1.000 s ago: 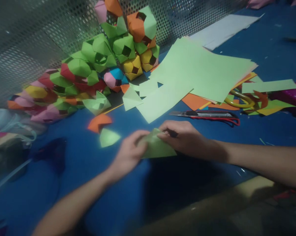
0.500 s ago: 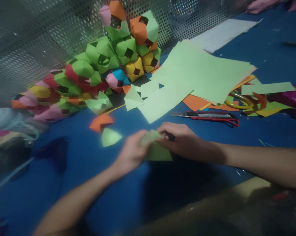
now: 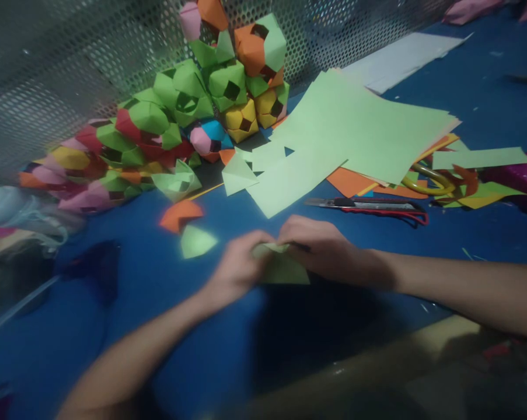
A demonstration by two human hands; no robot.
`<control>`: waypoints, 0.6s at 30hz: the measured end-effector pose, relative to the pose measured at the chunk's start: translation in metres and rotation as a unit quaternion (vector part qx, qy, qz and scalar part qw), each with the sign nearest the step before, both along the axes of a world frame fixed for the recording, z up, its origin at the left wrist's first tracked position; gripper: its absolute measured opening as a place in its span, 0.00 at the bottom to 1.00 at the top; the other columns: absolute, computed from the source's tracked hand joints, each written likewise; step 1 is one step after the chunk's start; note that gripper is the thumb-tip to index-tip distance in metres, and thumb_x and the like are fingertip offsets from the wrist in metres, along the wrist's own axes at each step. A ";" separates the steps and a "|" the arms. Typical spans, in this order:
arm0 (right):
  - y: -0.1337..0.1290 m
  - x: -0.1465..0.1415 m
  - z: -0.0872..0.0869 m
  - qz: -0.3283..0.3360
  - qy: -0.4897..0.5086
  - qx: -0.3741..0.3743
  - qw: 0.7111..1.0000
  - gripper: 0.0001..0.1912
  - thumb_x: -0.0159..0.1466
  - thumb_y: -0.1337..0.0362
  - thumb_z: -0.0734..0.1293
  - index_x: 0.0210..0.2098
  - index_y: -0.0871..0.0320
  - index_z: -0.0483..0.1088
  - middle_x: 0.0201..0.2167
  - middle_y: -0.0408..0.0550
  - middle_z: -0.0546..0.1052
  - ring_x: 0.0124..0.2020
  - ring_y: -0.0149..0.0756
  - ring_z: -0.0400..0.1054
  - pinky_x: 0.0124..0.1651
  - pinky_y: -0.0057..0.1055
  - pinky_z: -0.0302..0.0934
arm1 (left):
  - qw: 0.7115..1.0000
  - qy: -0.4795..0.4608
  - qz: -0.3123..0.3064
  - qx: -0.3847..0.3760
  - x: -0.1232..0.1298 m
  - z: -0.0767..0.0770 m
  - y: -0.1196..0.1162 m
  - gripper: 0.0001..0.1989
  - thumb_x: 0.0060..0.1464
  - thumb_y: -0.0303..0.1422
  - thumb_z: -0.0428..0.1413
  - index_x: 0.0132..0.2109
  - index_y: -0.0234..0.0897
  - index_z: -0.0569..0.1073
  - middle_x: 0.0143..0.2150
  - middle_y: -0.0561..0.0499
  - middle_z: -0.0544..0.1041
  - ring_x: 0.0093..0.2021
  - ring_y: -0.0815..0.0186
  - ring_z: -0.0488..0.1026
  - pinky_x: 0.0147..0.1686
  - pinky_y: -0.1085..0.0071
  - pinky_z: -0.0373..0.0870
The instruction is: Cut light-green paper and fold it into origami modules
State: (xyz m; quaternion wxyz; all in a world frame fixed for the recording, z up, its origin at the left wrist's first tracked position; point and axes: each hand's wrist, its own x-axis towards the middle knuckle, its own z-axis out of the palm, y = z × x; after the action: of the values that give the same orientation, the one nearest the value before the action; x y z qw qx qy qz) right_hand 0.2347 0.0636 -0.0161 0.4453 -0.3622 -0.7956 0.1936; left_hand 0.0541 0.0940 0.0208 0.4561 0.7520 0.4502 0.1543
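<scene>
A small sheet of light green paper (image 3: 287, 272) is held between both hands above the blue tabletop, its upper edge bent over. My left hand (image 3: 241, 262) is closed on the paper's left side. From the right, my right hand (image 3: 318, 248) pinches the top edge, its fingertips almost meeting those of the left. The fingers partly hide the fold. Just left of my left hand lie a folded green paper piece (image 3: 197, 241) and a folded orange piece (image 3: 181, 216). A red-handled utility knife (image 3: 370, 204) rests beyond my right hand.
Folded paper shapes (image 3: 187, 93) in several colours are piled against a perforated metal panel (image 3: 92, 52). Behind the knife, a stack of light green sheets (image 3: 359, 122) spreads over orange paper. Yellow-handled scissors (image 3: 433, 184) lie to its right. A white sheet (image 3: 407, 58) is farther back.
The paper's top corner, which stood up between the hands, is now bent down under the fingers. My right hand has drawn slightly closer to the left.
</scene>
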 end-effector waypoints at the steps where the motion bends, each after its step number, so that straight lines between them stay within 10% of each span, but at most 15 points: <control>1: 0.000 0.001 0.000 0.003 -0.007 -0.001 1.000 0.09 0.64 0.73 0.59 0.32 0.60 0.70 0.29 0.48 0.72 0.32 0.30 0.66 0.33 0.24 0.60 | 1.000 -0.003 -0.003 -0.002 -0.001 0.000 0.001 0.06 0.53 0.32 0.52 0.33 0.36 0.73 0.31 0.52 0.75 0.32 0.67 0.69 0.31 0.75 0.63; 18: 0.000 0.006 -0.001 0.018 -0.018 -0.002 1.000 0.09 0.65 0.71 0.58 0.33 0.59 0.70 0.30 0.48 0.71 0.31 0.28 0.66 0.32 0.23 0.60 | 0.996 0.013 -0.020 -0.087 -0.005 0.011 0.012 0.13 0.53 0.32 0.49 0.38 0.37 0.79 0.34 0.50 0.78 0.34 0.65 0.72 0.30 0.74 0.65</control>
State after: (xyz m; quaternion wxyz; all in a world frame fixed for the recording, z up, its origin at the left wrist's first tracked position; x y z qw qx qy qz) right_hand 0.2407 0.0636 -0.0172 0.4265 -0.3523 -0.8096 0.1964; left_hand 0.0487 0.1056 0.0319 0.5169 0.7200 0.4529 0.0962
